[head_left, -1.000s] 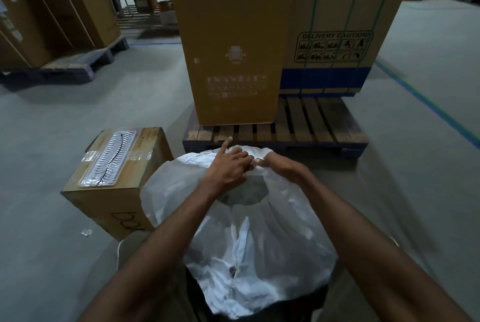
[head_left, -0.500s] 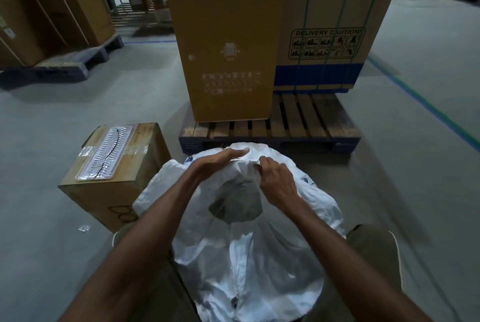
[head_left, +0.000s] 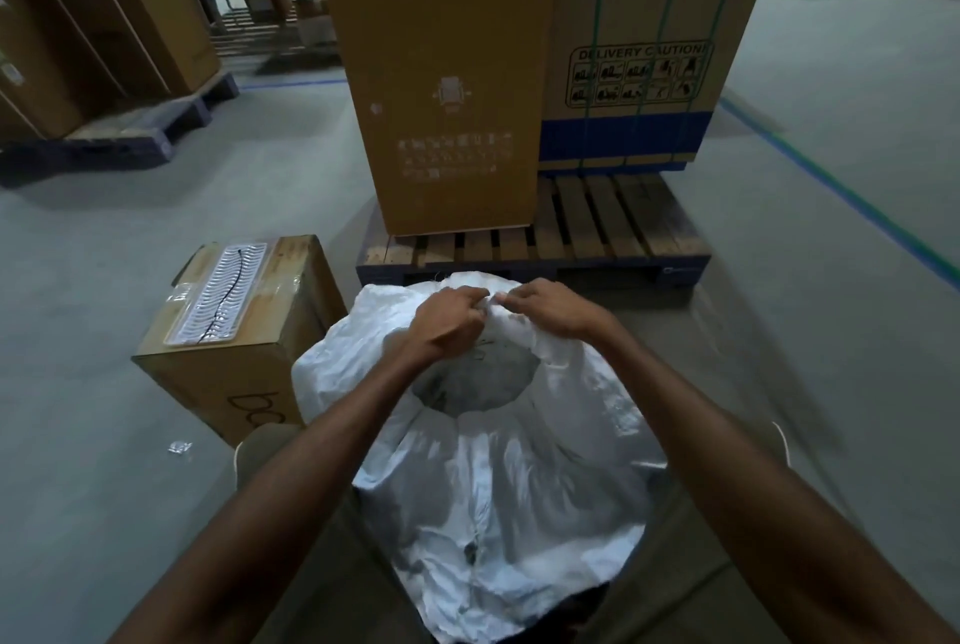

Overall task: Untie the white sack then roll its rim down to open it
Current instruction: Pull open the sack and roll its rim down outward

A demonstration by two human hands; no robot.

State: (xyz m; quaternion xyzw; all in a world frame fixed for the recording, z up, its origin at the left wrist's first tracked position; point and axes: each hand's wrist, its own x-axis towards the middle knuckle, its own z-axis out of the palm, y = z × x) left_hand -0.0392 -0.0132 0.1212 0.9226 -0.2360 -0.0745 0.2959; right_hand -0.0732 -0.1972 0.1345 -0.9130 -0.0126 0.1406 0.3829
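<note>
Two hands pinched the far rim of a sack on a grey warehouse floor.

The smooth grey concrete floor [head_left: 130,279] spread wide. The crinkly white woven sack [head_left: 498,477] stood just in front of the wooden pallet [head_left: 597,227], its mouth open. The left hand [head_left: 449,323] and right hand [head_left: 553,308] had fingers curled tight on the rim, nearly touching. Tall brown cardboard boxes [head_left: 447,71] stood on the pallet. A small brown cardboard box [head_left: 239,326] sat left of the pallet, beside the sack.

We have one head view, looking forward and steeply down, close over the white sack [head_left: 498,461] at lower centre; warehouse floor [head_left: 104,331] fills the rest.
</note>
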